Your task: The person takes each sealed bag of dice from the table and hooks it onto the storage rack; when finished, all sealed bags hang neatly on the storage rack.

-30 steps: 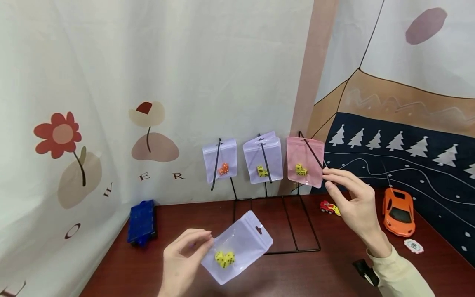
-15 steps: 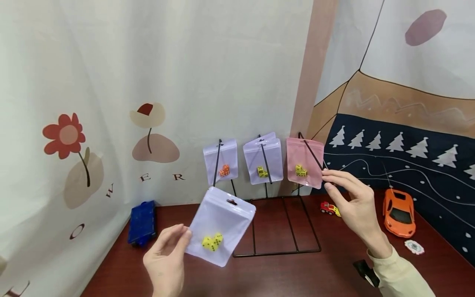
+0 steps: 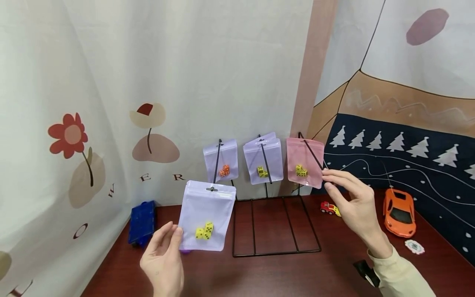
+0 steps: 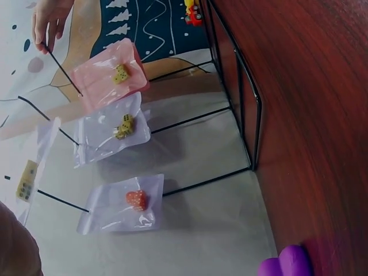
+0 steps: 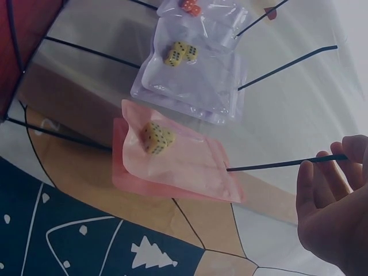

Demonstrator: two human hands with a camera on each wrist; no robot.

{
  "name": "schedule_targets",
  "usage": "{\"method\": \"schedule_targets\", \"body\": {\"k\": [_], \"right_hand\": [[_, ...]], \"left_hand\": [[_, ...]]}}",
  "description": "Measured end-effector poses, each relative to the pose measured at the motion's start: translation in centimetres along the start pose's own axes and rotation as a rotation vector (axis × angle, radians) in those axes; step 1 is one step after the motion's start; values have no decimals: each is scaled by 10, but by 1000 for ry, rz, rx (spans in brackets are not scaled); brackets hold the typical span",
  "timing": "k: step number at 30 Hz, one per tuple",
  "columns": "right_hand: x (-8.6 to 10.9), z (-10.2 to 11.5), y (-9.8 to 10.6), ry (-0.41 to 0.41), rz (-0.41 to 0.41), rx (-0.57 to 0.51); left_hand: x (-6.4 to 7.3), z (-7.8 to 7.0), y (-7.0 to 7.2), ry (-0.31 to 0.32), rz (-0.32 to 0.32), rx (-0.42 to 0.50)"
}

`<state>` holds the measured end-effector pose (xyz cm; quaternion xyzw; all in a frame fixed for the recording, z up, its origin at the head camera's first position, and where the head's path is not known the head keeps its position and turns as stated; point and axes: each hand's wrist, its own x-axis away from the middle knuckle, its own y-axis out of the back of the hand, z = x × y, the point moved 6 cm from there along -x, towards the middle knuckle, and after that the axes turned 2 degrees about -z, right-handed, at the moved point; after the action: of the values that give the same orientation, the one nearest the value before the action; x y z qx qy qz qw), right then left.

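Observation:
My left hand (image 3: 163, 262) pinches the left edge of a lilac zip bag (image 3: 193, 206) with yellow dice inside, held nearly upright. The slot near its top sits by the tip of the left rack hook, apart or touching I cannot tell. On that hook hangs a lilac bag (image 3: 210, 165) with orange dice. Lilac bags (image 3: 252, 154) with yellow dice overlap on the middle hook. Pink bags (image 5: 190, 164), at least two, hang on the right hook (image 5: 264, 167), also with yellow dice. My right hand (image 3: 352, 202) pinches that hook's free end.
The black wire rack's base (image 3: 276, 254) lies on the dark red table. A blue toy (image 3: 142, 222) stands at left. Right of the rack are a small toy truck (image 3: 327, 207), an orange toy car (image 3: 398, 210) and a chip (image 3: 414, 246). A purple object (image 4: 293, 261) sits below the held bag.
My left hand has moved left, and the bag in it has risen and turned from strongly tilted to nearly upright. My right hand stays at the hook's end.

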<state>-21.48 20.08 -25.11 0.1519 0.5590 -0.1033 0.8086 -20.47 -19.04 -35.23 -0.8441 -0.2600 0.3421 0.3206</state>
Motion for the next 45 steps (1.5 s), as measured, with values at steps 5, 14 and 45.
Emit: {"method": "schedule_targets", "body": {"k": [5, 14, 45], "right_hand": [[0, 0, 1, 0, -3, -2], [0, 1, -1, -8, 1, 7], [0, 1, -2, -19, 10, 25]], "left_hand": [[0, 4, 1, 26, -25, -73], [1, 11, 0, 49, 33, -298], [-11, 37, -17, 159, 214, -630]]}}
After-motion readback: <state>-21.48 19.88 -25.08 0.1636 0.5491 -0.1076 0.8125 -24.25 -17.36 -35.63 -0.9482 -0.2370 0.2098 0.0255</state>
